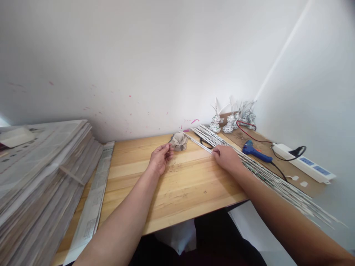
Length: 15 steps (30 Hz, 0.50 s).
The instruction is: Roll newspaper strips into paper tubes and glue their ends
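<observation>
Here's the right hand (227, 158), thumb and fingers closed on the near end of a thin white rolled-paper rod (198, 143), which slants away over the pale wooden table (177, 199) towards the wall; gripping it by that end probably leaves most of its length free. Over to the left hand (160, 159): thumb and fingertips drawn narrow just beside a crumpled grey-beige cloth (179, 141), and whether they pinch anything thin, I cannot tell. The cloth sits near both hands, presumably for easy wiping. Alongside the right forearm runs a long bundle of printed-paper rods (266, 175), laid roughly parallel, likely so singles lift out easily, though a black looped handle (205, 144) lies between the bundle and the held rod and could snag. Beyond, on brown cardboard (234, 136), there's a blue glue gun (256, 152), its cable crowding that side, a white power strip (302, 162) and woven white paper figures (229, 123). A tall newspaper stack (74, 162) hems in the left.
</observation>
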Motion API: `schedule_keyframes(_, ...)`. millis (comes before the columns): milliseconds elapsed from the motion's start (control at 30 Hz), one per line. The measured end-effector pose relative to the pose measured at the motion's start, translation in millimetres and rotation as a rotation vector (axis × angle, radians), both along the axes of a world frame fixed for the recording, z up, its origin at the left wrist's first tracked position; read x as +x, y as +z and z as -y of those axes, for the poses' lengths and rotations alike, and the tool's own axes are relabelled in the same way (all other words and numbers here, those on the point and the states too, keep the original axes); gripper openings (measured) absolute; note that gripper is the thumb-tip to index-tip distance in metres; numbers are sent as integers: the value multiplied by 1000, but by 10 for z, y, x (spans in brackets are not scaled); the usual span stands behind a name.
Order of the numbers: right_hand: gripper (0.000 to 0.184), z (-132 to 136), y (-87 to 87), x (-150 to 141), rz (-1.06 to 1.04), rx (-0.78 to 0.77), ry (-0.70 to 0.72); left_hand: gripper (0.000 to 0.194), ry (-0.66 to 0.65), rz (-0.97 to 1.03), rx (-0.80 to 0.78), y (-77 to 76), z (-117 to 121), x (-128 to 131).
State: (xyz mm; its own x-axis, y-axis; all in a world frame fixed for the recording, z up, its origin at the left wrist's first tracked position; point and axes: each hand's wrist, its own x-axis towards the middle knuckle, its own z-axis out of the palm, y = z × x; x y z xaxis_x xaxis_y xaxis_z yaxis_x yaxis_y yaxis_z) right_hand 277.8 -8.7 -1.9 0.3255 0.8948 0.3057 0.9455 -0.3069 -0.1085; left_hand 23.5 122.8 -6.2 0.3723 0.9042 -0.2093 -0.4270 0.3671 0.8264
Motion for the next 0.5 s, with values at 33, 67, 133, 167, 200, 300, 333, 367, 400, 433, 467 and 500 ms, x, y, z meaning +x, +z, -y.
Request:
schedule_keyframes(33,18,-18,-7,-12,-1,-2,0,9,1,1,0,-1,-1,1)
schedule_keyframes(67,17,-36,-12,-21,-4,-9,-2,8,4,3,1,-2,0,2)
schedule_keyframes(133,17,-65,-17,-29,-9,-27,-10,8,7,5,2,1,3,3)
schedule_keyframes(167,16,-74,-17,-27,-10,-33,-14,8,8,5,2,3,6,3)
schedule_keyframes(200,16,-78,-14,-21,-8,-34,-17,8,10,4,1,4,8,4)
schedule_keyframes(300,15,-69,-2,10,12,-13,-30,8,12,-3,-5,5,11,5)
schedule_keyframes(333,15,-61,2,18,16,-6,-36,8,12,-3,-4,3,10,5)
schedule_keyframes(367,15,-54,5,24,14,-5,-41,8,11,-1,-1,1,8,6)
schedule_keyframes(400,15,-47,6,25,7,-10,-44,8,10,0,2,-2,5,7)
schedule_keyframes(433,15,-42,7,22,-4,-16,-42,8,7,2,5,-5,3,7)
schedule_keyframes(467,15,-39,7,17,-15,-18,-35,8,5,3,7,-7,0,8)
schedule_keyframes(500,15,-38,8,11,-22,-18,-28,9,2,3,8,-9,-1,8)
